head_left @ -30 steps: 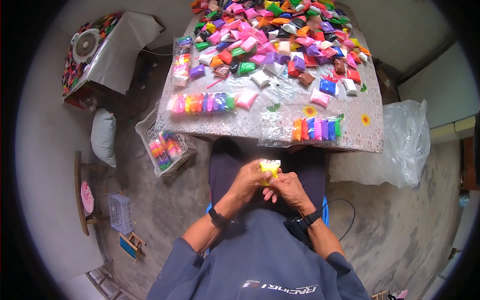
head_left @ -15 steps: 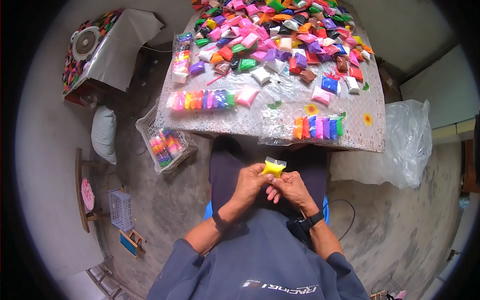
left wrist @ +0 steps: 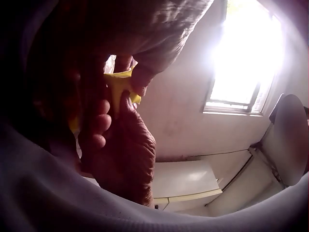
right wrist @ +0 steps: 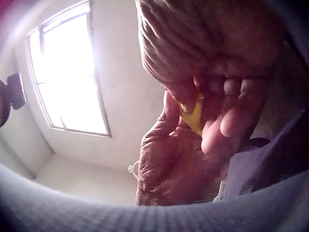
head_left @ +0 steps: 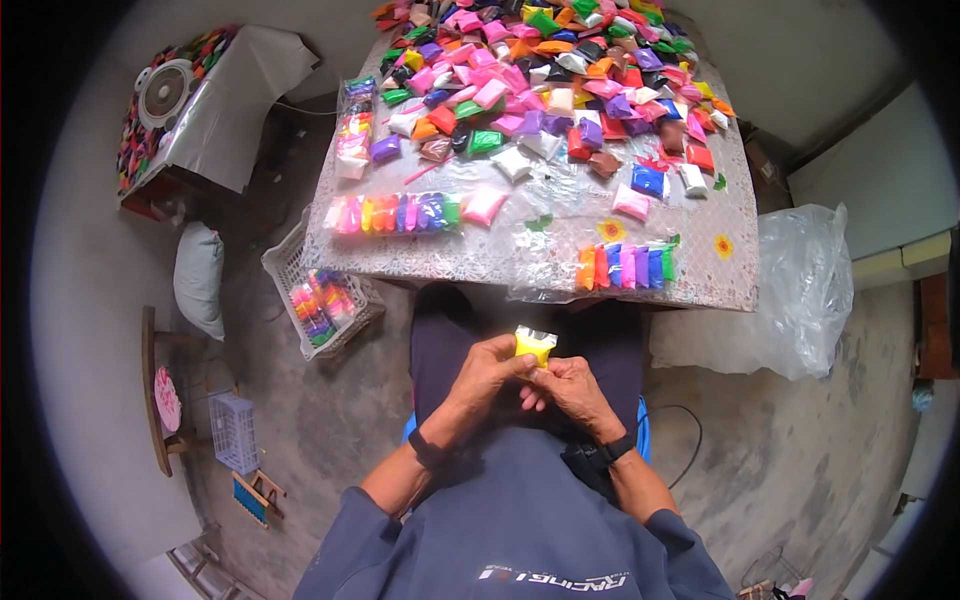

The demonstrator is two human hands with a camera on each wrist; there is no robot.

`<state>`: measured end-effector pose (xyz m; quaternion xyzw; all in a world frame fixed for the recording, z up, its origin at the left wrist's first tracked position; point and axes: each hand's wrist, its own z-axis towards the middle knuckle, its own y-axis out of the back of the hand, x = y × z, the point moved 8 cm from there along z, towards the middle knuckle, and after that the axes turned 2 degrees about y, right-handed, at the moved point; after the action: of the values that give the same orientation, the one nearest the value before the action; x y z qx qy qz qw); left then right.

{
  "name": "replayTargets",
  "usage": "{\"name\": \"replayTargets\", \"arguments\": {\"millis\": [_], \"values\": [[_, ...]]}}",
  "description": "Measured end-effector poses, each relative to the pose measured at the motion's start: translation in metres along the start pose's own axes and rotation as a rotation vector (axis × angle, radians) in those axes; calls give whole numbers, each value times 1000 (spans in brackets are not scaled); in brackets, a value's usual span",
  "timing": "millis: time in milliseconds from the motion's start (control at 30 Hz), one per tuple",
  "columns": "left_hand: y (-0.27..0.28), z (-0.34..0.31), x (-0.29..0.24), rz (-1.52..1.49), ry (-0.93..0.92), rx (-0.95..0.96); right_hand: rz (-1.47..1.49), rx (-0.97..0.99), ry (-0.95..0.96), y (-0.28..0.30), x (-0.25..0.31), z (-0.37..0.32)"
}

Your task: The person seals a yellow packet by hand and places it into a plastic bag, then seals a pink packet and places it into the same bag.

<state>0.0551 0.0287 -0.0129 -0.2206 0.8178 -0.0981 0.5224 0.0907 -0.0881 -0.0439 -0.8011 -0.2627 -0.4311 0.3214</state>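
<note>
One yellow packet, clear end towards the counter, pinched by left hand and right hand, fingers closed on it, right grip apparently lower.

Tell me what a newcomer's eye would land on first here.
Probably the heap of bright packets covering the far part of the table. Next, the yellow packet, pinched by the left hand and right hand just in front of the table's near edge. Then the fan at upper left, beside more packets.
</note>
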Motion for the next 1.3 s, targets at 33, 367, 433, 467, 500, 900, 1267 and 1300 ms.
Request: {"name": "replayTargets", "arguments": {"millis": [33, 367, 433, 467, 500, 900, 1267, 1300], "values": [[5, 1, 2, -1, 0, -1, -34, -22, 0, 2, 1, -1], [18, 7, 14, 50, 44, -45, -20, -45, 43, 3, 10, -4], [18, 10, 23, 20, 40, -50, -50, -97, 86, 10, 8, -2], [19, 11, 27, 36, 23, -63, -49, -98, 84, 10, 6, -2], [18, 10, 27, 54, 5, -75, -64, -106, 59, 10, 3, -3], [21, 10, 34, 152, 37, -113, -126, -222, 65, 13, -10, 4], [18, 16, 32, 77, 53, -89, -113, -81, 91, 8, 12, -4], [16, 17, 32, 78, 55, -86, -89, -84, 97, 6, 11, -4]]}}
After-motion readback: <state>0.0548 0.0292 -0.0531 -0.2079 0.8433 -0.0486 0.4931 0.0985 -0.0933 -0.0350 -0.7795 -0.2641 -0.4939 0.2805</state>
